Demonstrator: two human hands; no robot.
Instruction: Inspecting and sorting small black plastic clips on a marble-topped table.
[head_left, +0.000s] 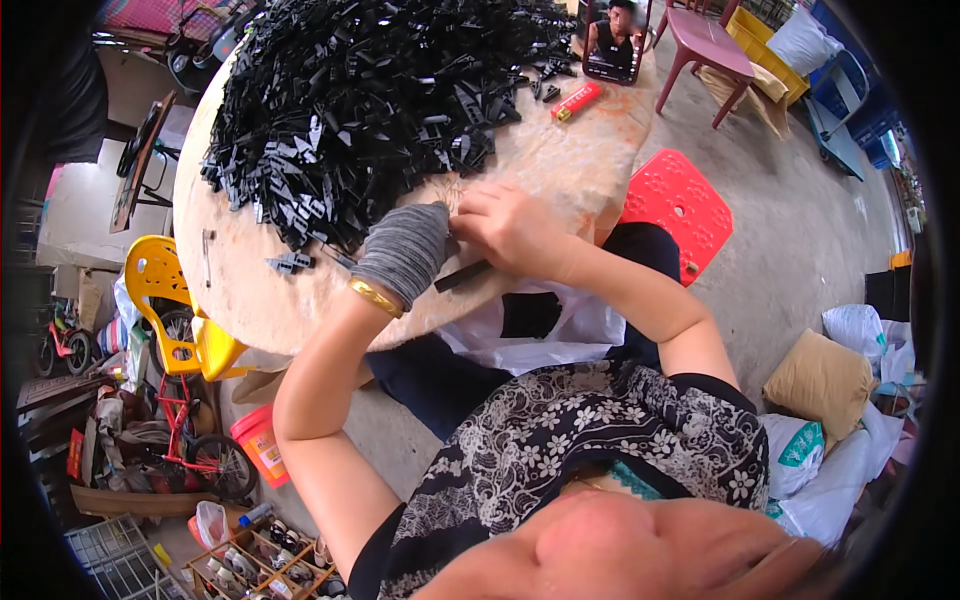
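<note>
My left hand (408, 245), in a grey striped glove with a gold bangle at the wrist, is closed at the near side of the table. Against its fingertips my bare right hand (510, 228) is closed in a pinch. Whatever the two hold between them is too small and covered to make out. Just below the hands a black strip (462, 276) lies by the table edge. Beyond them rises a big heap of small black plastic pieces (350, 110). A few loose pieces (291, 262) lie left of my gloved hand.
The round table (250, 310) has a cream cover. A red lighter (577, 102) and a phone (612, 45) are at its far right. A white plastic bag (575, 325) rests at my lap. Red stool (690, 205) stands right, yellow chair (160, 300) left.
</note>
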